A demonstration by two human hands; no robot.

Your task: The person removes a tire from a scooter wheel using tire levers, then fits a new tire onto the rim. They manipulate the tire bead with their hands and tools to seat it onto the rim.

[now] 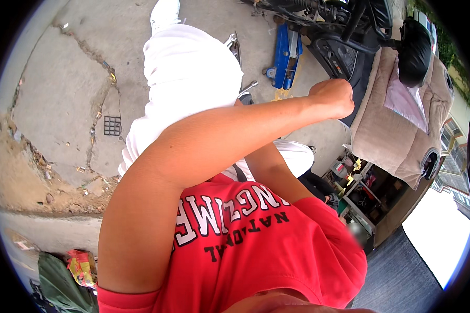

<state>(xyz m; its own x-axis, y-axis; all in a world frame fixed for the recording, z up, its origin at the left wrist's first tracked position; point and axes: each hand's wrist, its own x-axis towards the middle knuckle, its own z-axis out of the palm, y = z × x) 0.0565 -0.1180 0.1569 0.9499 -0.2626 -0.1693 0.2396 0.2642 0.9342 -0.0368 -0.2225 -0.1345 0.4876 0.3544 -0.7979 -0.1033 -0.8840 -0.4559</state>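
Observation:
My left arm reaches across my body to the right. At its end my left hand [333,98] is closed in a fist beside the black body panel of a scooter [335,58]. Whatever the fist holds, if anything, is hidden. My right forearm [270,166] passes behind the left arm, which covers my right hand almost wholly; its fingers do not show. A metal wrench [248,88] sticks up just beyond the left forearm, near my knee. Another wrench [231,39] shows past my white trouser leg [190,73].
A blue floor jack [286,58] stands on the concrete by the scooter. A beige padded cover [394,125] hangs on the scooter, next to a black handlebar mitt [415,52]. Shelving with assorted items [357,198] is at right. A drain grate [112,125] and cracked ground lie left.

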